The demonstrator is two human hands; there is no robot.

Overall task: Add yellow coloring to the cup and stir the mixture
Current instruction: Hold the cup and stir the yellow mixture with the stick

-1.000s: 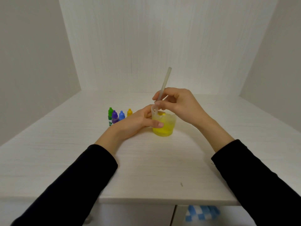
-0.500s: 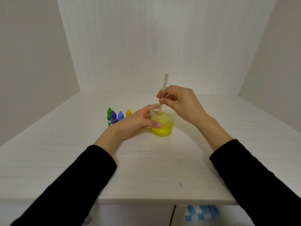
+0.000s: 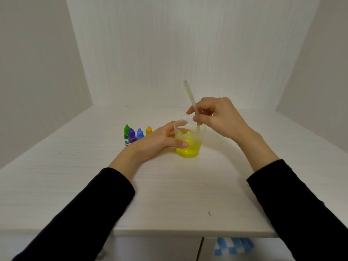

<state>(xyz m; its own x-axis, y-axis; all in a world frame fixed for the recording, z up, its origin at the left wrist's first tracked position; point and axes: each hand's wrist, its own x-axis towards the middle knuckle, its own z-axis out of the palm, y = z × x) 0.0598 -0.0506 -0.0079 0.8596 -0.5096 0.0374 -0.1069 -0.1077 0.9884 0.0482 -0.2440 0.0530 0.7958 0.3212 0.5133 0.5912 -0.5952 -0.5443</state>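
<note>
Left of the cup, four capped dropper bottles stand on the table. The left hand wraps the cup; its liquid is already yellow. The right hand pinches the stirring stick, dipped inside. Coloring looks added; stirring remains underway.

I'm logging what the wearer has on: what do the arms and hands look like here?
Both arms wear long, plain black sleeves ending above the wrists. The left hand and right hand are bare: no gloves, rings, watch or markings visible.
</note>
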